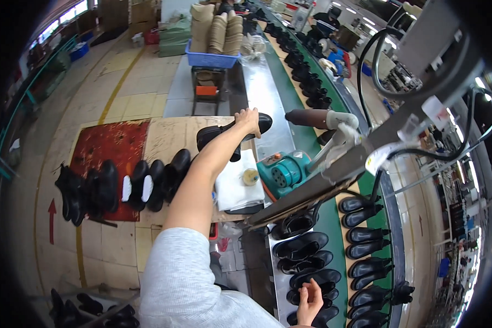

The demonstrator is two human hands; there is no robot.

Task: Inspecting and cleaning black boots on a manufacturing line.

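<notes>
My left hand [248, 121], at the end of my outstretched arm, is closed over a black shoe [265, 123] above the far end of the workbench. More black shoe parts [206, 135] show beside my wrist; my forearm hides how they join. Low on the right, my right hand [310, 302] has its fingers loosely bent and apart, with nothing seen in it. It is over a row of black shoes [300, 246] along the near side of the line; whether it touches one cannot be made out.
Several black shoes [108, 186] stand across the bench [169, 128]. A white cloth [232, 191] lies beside a teal motor [284, 172]. A metal post [322, 188] slants across on the right. Beyond it, more shoes [366, 235] line the green conveyor [333, 218]. A blue basket [213, 59] stands ahead.
</notes>
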